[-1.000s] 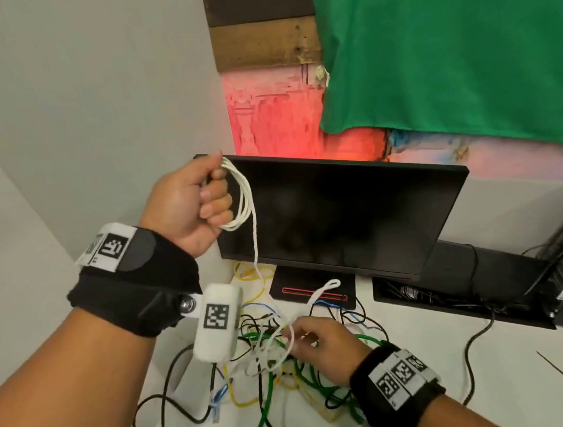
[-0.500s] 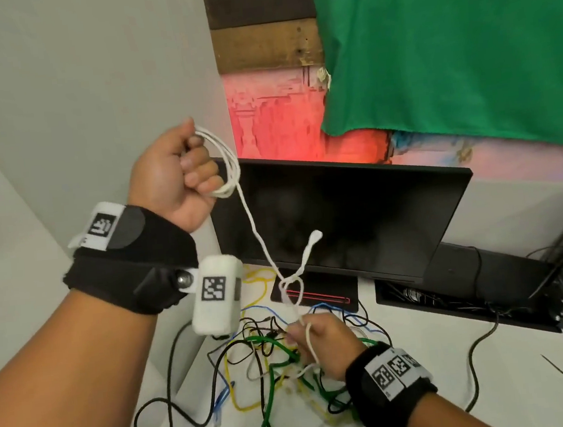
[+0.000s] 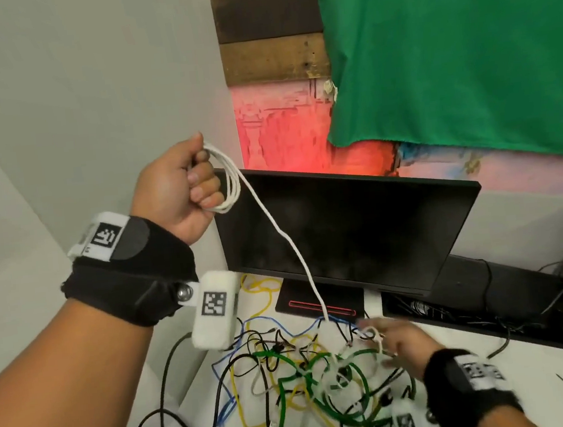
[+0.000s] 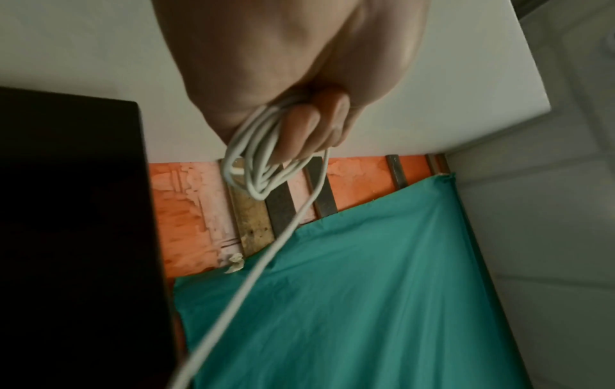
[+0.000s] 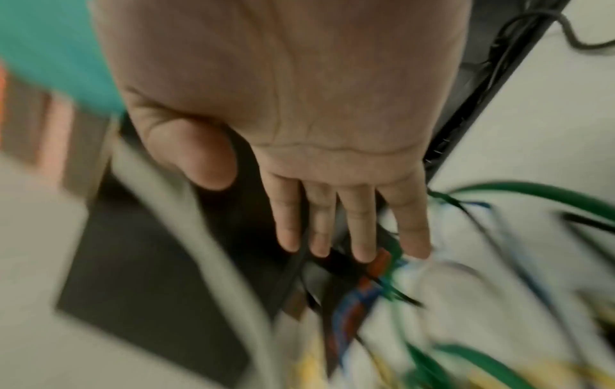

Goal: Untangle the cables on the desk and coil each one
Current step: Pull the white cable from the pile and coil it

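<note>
Your left hand (image 3: 181,185) was fisted around the coiled white cable (image 3: 227,184), held up high. Its free length ran down and right into the tangle (image 3: 309,376) on the desk (image 3: 530,378), right beside your flat, empty right hand (image 3: 399,339), the nearer one.

We see the monitor (image 3: 343,228) at frame centre on the surface (image 3: 529,372); tangled cables (image 3: 306,376) lie before it, lower centre.

The right hand (image 3: 400,341) has let go of the thin white cord (image 3: 298,256), fingers now straight over the tangle; the cord's small knot has gone; the left hand (image 3: 176,192) has risen slightly.
</note>
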The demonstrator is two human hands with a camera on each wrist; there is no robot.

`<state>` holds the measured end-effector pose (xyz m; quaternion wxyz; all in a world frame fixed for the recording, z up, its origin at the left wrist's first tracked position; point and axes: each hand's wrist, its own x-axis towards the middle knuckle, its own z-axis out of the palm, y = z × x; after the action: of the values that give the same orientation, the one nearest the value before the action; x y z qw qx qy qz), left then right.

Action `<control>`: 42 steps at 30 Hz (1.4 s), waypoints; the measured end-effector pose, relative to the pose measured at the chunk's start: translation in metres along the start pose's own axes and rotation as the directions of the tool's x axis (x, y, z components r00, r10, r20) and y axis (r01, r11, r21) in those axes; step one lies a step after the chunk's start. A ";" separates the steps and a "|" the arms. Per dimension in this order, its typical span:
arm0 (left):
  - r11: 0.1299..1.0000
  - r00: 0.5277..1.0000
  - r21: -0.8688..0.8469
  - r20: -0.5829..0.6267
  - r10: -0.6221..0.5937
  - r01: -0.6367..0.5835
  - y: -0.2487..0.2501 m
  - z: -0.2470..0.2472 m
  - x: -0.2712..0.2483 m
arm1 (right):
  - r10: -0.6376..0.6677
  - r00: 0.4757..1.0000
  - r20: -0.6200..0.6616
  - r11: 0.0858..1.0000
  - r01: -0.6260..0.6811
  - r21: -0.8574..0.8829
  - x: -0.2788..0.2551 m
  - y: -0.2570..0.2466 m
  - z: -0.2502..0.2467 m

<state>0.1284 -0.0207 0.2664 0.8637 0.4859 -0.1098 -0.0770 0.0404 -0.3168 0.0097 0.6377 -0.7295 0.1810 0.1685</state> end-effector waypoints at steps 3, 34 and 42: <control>0.997 0.999 0.057 -0.015 -0.050 0.050 -0.023 -0.007 -0.004 | -0.250 0.948 -0.196 0.968 0.250 -0.026 -0.025 -0.056 -0.023; 0.967 0.962 0.032 0.097 -0.255 0.253 -0.083 -0.021 -0.028 | -0.565 0.682 -0.465 0.788 0.613 -0.057 -0.012 -0.093 0.070; 0.983 0.952 0.042 0.246 -0.182 0.177 -0.106 -0.014 -0.038 | -0.506 0.862 0.022 0.660 0.403 -0.634 -0.026 -0.085 0.080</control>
<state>0.0928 -0.0545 0.1646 0.8276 0.4889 -0.1735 -0.2144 0.0572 -0.2260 0.0857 0.3677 -0.9296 -0.0236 -0.0044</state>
